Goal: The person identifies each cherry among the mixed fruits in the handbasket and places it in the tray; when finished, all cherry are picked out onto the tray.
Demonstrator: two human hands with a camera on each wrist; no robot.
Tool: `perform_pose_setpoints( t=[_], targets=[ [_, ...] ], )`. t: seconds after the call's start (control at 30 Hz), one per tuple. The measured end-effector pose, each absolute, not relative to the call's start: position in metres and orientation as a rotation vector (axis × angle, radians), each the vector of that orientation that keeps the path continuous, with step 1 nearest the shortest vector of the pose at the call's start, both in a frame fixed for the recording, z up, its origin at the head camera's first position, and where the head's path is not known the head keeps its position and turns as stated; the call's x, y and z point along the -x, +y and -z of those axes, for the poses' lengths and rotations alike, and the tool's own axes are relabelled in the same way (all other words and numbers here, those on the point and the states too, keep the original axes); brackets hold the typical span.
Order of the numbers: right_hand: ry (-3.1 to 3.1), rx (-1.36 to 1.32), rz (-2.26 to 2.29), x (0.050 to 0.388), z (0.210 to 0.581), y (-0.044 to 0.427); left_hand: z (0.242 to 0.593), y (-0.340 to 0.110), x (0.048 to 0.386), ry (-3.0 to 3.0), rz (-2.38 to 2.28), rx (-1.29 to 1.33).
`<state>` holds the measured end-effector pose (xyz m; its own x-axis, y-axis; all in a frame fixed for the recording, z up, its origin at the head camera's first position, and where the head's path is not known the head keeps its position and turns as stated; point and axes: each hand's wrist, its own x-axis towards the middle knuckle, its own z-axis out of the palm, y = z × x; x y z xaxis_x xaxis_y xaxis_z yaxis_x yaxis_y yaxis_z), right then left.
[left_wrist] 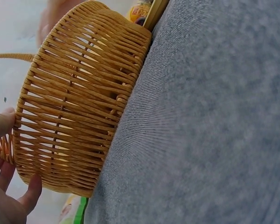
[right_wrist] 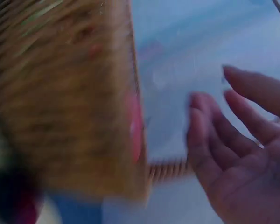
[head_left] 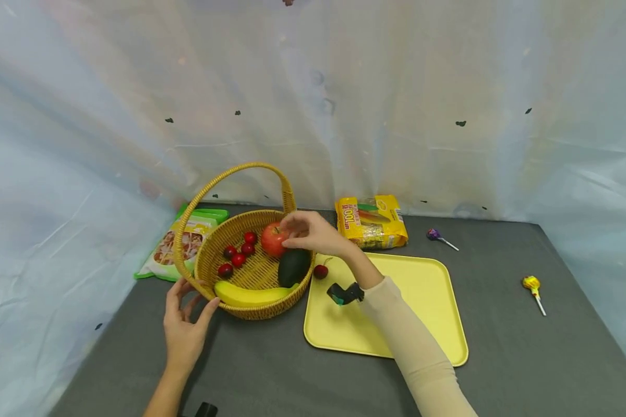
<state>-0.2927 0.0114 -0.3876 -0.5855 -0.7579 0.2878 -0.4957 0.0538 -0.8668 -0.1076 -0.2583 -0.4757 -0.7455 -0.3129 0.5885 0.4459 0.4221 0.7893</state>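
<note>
A wicker basket (head_left: 261, 313) with a tall handle holds a red apple (head_left: 273, 240), a dark avocado (head_left: 294, 267), a banana (head_left: 251, 295) and several red cherries (head_left: 238, 260). My left hand (head_left: 185, 329) grips its near-left side, thumb on the rim and fingers by the handle's foot; the left wrist view shows these fingers (left_wrist: 31, 193) against the weave. Over the basket's right rim hovers my right hand (head_left: 315, 233), fingers loosely bent beside the apple. Nothing sits between its fingers in the right wrist view, where the basket is blurred.
A yellow tray (head_left: 422, 307) lies right of the basket, one cherry (head_left: 320, 271) at its left edge. Behind stands a yellow package (head_left: 371, 222); a green-white bag (head_left: 179, 246) is left. Purple (head_left: 433, 234) and yellow (head_left: 531, 282) lollipops lie to the right.
</note>
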Motion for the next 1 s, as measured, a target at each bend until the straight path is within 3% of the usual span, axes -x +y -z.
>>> perform_pose_setpoints(
  t=[0.2, 0.4, 0.67, 1.0],
  targets=[
    [1.982, 1.391, 1.156, 0.296, 0.361, -0.061, 0.474, -0.259, 0.107, -1.993, 1.383, 0.106],
    [1.935, 1.276, 0.981, 0.298, 0.368, -0.106, 0.474, -0.26, 0.107, -1.996, 1.383, 0.125],
    [1.9, 1.153, 0.911, 0.291, 0.396, -0.125, 0.474, -0.26, 0.107, -2.003, 1.387, 0.125],
    [1.925, 1.163, 0.788, 0.286, 0.402, -0.132, 0.475, -0.261, 0.108, -1.995, 1.393, 0.139]
  ],
)
